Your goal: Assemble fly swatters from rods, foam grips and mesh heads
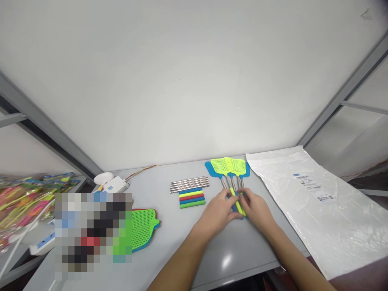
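Several fly swatters, with yellow-green heads point(228, 166) lying over blue heads point(209, 169), rest fanned on the table. Their metal shafts run down toward me to yellow and blue handles point(238, 204). My left hand point(218, 208) is closed around the handles from the left, thumb and fingers pressed to them. From the right, my right hand point(256, 208) has its fingers closed on the same bunch of handles, which partly hides them. Just left of my left hand lie loose coloured handle grips point(192, 198) in a row, below a row of silver metal rods point(189, 184).
A stack of loose swatter heads point(142, 228), green on top, lies left of me beside a blurred-out patch. A white plastic mailing bag point(318, 210) covers the table's right side. A white device point(115, 186) with wires sits back left. Bagged colourful swatters point(27, 206) pile up farther left.
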Demonstrator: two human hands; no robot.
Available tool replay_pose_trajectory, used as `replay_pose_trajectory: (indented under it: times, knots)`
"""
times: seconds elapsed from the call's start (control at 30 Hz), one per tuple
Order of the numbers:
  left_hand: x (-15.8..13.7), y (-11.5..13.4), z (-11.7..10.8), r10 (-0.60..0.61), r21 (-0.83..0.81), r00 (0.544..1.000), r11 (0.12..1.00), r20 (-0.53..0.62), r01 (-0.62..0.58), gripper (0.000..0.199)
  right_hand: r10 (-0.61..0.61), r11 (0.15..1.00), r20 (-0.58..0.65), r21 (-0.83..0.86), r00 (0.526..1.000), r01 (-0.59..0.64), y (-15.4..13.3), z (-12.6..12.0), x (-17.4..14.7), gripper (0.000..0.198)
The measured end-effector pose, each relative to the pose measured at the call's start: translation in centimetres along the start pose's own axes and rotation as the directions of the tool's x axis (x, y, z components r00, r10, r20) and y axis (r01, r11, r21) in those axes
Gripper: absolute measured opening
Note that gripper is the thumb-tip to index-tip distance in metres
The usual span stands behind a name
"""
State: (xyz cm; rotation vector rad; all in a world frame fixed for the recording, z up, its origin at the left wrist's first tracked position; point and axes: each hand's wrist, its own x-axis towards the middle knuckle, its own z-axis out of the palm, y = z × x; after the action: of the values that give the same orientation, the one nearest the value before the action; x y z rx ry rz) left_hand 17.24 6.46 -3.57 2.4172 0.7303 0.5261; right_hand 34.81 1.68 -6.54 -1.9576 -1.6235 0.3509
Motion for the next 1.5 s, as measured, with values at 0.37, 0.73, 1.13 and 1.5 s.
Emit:
replay_pose_trajectory:
  times: [0.37,0.73,1.13,1.5]
  knots:
    - [-6.9,-0.5,-1.7,-0.112,0.075,0.99,0.99,-0.09,0.118,0.032,-0.239,0.97,-0.1,-0.068,0.966,0.233,-1.7,-0.3,-0.7,0.029]
    - [-15.7,-1.6,-3.8,-0.323,-0.038,0.86,0.941,-0.396,0.336,0.014,-0.546,0.772,0.399,-0.102,0.737,0.627,-15.6,4.9,10.2,0.026]
    - [-13.9,-2.1,-2.9,-0.427,0.16,0.824,0.845,-0.372,0.51,0.037,-0.594,0.654,0.579,-0.055,0.558,0.754,-19.0,9.4,14.3,0.019]
    - [-12.3,-2.7,-3.5,-0.529,0.222,0.793,0.77,-0.3,0.598,0.02,-0.576,0.726,0.435,-0.117,0.692,0.678,-19.3,9.1,14.2,0.017]
